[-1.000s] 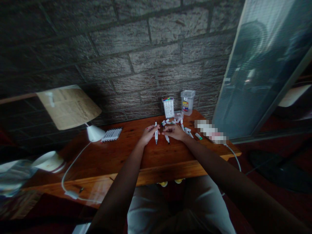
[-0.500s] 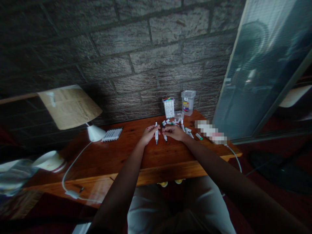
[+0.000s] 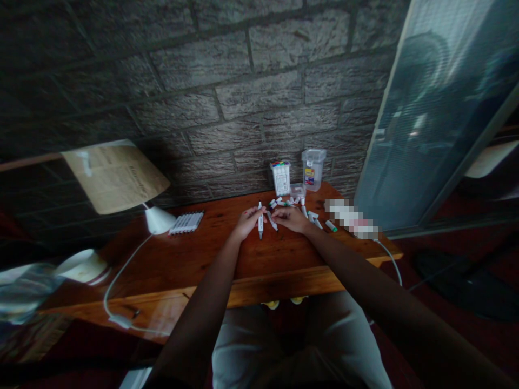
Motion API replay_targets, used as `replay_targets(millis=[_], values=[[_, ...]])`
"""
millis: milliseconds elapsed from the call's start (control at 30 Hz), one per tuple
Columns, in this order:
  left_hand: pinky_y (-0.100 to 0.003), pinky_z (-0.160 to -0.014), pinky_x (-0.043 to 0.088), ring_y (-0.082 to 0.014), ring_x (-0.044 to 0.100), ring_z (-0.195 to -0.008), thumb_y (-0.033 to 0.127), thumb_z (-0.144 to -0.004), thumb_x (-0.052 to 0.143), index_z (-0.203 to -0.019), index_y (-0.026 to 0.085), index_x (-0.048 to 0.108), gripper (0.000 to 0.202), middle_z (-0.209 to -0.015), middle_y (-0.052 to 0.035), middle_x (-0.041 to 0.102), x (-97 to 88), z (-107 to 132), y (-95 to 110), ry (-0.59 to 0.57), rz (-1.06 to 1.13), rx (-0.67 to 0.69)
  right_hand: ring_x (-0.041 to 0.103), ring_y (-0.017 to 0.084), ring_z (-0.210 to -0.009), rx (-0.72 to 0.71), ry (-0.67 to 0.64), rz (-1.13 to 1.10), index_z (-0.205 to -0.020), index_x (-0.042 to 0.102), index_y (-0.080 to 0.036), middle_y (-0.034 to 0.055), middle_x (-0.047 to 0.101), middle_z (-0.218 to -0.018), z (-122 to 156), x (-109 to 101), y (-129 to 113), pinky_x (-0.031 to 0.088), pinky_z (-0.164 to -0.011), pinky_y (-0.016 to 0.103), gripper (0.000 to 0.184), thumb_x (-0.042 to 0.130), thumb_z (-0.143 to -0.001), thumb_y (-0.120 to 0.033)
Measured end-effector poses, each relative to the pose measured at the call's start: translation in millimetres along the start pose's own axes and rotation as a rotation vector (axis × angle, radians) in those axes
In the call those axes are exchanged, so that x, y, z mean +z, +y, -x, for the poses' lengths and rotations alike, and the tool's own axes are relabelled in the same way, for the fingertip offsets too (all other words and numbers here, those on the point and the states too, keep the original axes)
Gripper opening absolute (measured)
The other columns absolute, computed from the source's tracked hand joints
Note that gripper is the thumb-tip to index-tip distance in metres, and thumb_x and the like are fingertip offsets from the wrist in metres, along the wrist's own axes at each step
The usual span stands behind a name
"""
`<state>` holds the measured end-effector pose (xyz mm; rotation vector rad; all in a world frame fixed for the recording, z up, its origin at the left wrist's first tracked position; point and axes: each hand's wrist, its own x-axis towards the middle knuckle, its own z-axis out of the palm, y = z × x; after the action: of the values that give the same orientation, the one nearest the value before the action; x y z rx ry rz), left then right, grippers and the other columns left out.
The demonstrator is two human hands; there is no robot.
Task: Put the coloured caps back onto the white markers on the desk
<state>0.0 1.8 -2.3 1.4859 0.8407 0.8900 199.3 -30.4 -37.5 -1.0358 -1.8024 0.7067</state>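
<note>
Both my hands meet over the far part of a wooden table (image 3: 194, 259). My left hand (image 3: 247, 222) is closed on a white marker (image 3: 260, 222) that stands nearly upright. My right hand (image 3: 291, 219) pinches a second white marker (image 3: 271, 221), tilted toward the left hand. Several loose white markers (image 3: 310, 215) with coloured caps lie scattered behind and right of my right hand. A clear box of markers (image 3: 280, 178) stands upright by the brick wall.
An open clear plastic container (image 3: 312, 169) stands beside the marker box. A flat row of white markers (image 3: 185, 223) lies left of my hands. A white desk lamp (image 3: 159, 220) with its cable (image 3: 115, 281) sits at the left. A white cord (image 3: 391, 262) hangs off the table's right edge.
My right hand has swung its marker up and to the left, closer to the marker in my left hand. The left hand has stayed nearly still.
</note>
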Motion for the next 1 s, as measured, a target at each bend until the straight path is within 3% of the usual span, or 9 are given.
replay_targets(millis=[233,700,900,1000], values=[[-0.022,-0.052,0.037,-0.0114,0.056,-0.056,0.069,-0.063,0.075,-0.086,0.014,0.067,0.059,-0.064,-0.0015,0.065,-0.1,-0.6,-0.2,-0.005,-0.015,0.021,0.058,0.013,-0.065,0.006,0.001,0.023,-0.093,0.071,-0.017,0.0021,0.068,-0.074,1.7,0.1,-6.3,0.044,-0.061,0.025,0.034,0.066,-0.082,-0.048],[-0.021,-0.050,0.036,-0.0103,0.054,-0.054,0.070,-0.061,0.075,-0.089,0.014,0.068,0.064,-0.064,-0.0017,0.065,-1.4,-1.2,-1.7,-0.010,-0.015,0.015,0.059,0.014,-0.067,0.008,-0.022,0.011,-0.086,0.070,-0.016,0.0033,0.069,-0.077,1.2,-0.2,-6.8,0.046,-0.066,0.027,0.033,0.063,-0.083,-0.048],[-0.021,-0.049,0.036,-0.0100,0.054,-0.053,0.070,-0.060,0.076,-0.088,0.015,0.067,0.062,-0.063,-0.0012,0.065,0.1,0.3,0.8,-0.014,-0.006,0.006,0.059,0.014,-0.065,0.024,0.024,0.055,-0.088,0.071,-0.016,0.0027,0.069,-0.073,0.9,-0.9,-5.1,0.045,-0.063,0.025,0.027,0.063,-0.083,-0.041],[-0.021,-0.049,0.035,-0.0103,0.055,-0.053,0.070,-0.061,0.075,-0.087,0.015,0.067,0.061,-0.063,-0.0015,0.065,0.2,0.1,0.4,-0.010,-0.010,0.003,0.063,0.015,-0.071,0.019,0.058,0.054,-0.086,0.072,-0.017,0.0036,0.071,-0.079,-0.2,-0.9,-3.0,0.049,-0.068,0.027,0.021,0.062,-0.083,-0.036]])
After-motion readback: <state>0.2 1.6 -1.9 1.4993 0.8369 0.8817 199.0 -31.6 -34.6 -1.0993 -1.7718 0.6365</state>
